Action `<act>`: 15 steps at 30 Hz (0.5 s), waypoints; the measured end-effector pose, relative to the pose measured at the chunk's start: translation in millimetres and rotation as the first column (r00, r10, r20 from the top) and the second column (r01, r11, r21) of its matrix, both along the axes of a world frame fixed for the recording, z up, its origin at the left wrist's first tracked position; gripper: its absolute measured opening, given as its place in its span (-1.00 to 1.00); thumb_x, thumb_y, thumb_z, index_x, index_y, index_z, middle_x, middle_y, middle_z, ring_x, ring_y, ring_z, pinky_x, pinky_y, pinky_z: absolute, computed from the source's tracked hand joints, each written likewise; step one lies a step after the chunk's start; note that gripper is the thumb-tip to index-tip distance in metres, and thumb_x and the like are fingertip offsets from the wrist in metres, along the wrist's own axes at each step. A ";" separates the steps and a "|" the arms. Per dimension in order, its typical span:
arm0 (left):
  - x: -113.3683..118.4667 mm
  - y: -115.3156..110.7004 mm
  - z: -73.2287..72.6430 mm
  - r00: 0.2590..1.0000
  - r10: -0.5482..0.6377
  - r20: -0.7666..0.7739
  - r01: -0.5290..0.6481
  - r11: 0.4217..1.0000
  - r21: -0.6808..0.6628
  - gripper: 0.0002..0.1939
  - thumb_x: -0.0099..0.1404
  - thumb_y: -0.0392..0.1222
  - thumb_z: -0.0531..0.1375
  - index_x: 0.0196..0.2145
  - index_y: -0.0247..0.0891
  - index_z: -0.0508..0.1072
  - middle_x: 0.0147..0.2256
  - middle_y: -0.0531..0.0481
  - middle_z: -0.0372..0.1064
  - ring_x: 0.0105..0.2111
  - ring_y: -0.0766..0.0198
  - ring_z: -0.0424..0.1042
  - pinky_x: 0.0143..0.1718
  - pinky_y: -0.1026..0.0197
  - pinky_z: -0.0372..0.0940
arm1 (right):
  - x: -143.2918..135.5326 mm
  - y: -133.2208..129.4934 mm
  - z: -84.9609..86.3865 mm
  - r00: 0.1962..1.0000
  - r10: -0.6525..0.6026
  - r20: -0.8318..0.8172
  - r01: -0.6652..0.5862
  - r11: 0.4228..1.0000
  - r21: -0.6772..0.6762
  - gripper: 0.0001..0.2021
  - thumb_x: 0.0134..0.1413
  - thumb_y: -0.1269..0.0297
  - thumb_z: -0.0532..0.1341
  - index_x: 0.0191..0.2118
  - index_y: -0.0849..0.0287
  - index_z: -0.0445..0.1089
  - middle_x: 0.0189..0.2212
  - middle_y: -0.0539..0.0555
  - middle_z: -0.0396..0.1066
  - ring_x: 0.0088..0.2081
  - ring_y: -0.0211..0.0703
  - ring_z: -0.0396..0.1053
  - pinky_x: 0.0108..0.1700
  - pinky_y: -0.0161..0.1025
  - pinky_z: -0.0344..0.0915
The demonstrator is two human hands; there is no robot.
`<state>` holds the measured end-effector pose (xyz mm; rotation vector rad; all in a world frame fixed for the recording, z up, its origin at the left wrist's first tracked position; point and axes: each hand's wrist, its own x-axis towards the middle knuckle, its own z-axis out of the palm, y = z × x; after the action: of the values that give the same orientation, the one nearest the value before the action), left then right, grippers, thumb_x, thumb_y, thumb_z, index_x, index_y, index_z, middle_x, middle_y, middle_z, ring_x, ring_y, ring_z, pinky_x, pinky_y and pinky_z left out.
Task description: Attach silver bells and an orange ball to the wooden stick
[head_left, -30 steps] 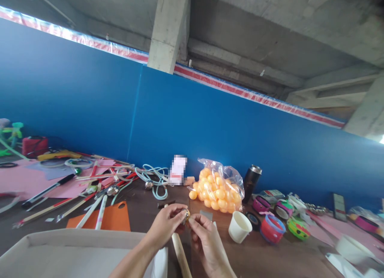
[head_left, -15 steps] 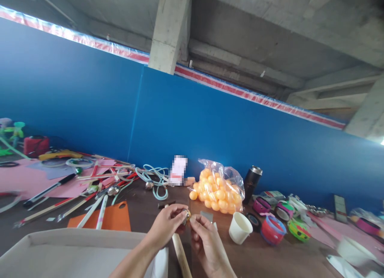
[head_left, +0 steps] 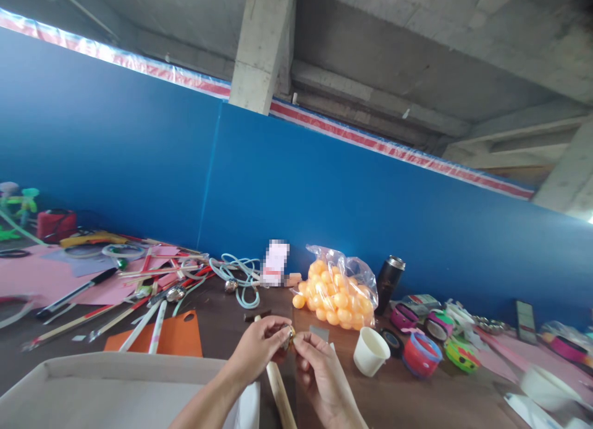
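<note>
Between my two hands is a small shiny, gold-and-silver round object [head_left: 290, 335], possibly a bell; the fingers cover much of it. My left hand [head_left: 263, 345] is closed round it with thumb and fingers. From the other side, my right hand [head_left: 319, 370] pinches at its edge, the other fingers curled. Below the hands lies a hammer with a pale wooden handle [head_left: 278, 392]; its dark head shows just beyond my left hand. A white paper cup [head_left: 371, 352] stands to the right of my right hand.
A clear bag of orange balls [head_left: 340, 296] sits behind the hands. At front left is a white tray [head_left: 134, 366], with an orange sheet [head_left: 185, 333] beyond it. Sticks and tubes clutter the left. A black bottle [head_left: 390, 281], tape roll [head_left: 393, 342] and red tub [head_left: 420, 355] stand right.
Almost nothing differs. Both hands stay in place around the small object, with only a slight shift of the fingers.
</note>
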<state>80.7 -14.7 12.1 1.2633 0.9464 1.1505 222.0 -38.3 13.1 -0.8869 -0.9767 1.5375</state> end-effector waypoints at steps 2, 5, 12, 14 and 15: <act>0.2 -0.1 0.2 1.000 0.000 -0.004 0.000 1.000 0.006 -0.50 0.04 0.06 0.18 -0.16 -0.37 0.41 -0.45 -0.05 0.38 -0.49 0.24 0.39 -0.48 0.20 0.32 | 0.1 0.2 0.6 1.000 0.002 -0.003 -0.002 1.000 0.001 -0.79 -0.14 0.24 0.33 -0.50 0.26 0.33 -0.64 -0.12 0.14 -0.64 -0.48 -0.05 -0.64 -0.49 -0.14; 0.2 -0.9 1.3 1.000 0.004 -0.016 -0.004 1.000 0.001 -0.50 0.04 0.05 0.18 -0.16 -0.38 0.41 -0.46 -0.05 0.39 -0.50 0.24 0.39 -0.49 0.20 0.32 | 0.6 0.6 -0.9 1.000 -0.006 0.005 0.006 1.000 0.006 -0.81 -0.14 0.27 0.32 -0.49 0.26 0.33 -0.63 -0.11 0.15 -0.63 -0.47 -0.03 -0.64 -0.49 -0.11; 1.5 -3.5 4.2 0.999 0.019 -0.029 -0.018 1.000 0.010 -0.52 0.03 0.03 0.18 -0.17 -0.38 0.43 -0.49 -0.02 0.38 -0.54 0.28 0.36 -0.51 0.22 0.30 | 1.4 0.6 -5.2 1.000 -0.015 -0.002 0.015 1.000 -0.001 -0.81 -0.14 0.27 0.32 -0.49 0.24 0.31 -0.61 -0.11 0.18 -0.63 -0.47 -0.02 -0.66 -0.51 -0.08; 1.7 -4.3 4.9 0.999 0.021 -0.029 -0.021 1.000 0.007 -0.52 0.03 0.03 0.19 -0.17 -0.39 0.43 -0.49 -0.03 0.38 -0.54 0.27 0.36 -0.52 0.22 0.30 | 1.1 0.4 -4.3 1.000 -0.017 0.008 0.017 1.000 -0.001 -0.80 -0.15 0.26 0.32 -0.50 0.24 0.31 -0.62 -0.11 0.18 -0.63 -0.47 -0.02 -0.65 -0.51 -0.06; 1.7 -4.7 5.2 0.999 0.022 -0.029 -0.022 1.000 0.005 -0.51 0.02 0.03 0.19 -0.17 -0.39 0.43 -0.49 -0.03 0.39 -0.54 0.27 0.36 -0.52 0.22 0.30 | 1.0 0.4 -3.8 1.000 -0.017 0.010 0.017 1.000 -0.004 -0.80 -0.15 0.26 0.32 -0.50 0.24 0.31 -0.62 -0.11 0.18 -0.63 -0.47 -0.01 -0.65 -0.51 -0.05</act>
<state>82.5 -19.4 17.3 1.2789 0.9819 1.1547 222.9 -37.9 9.3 -0.9042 -0.9709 1.5232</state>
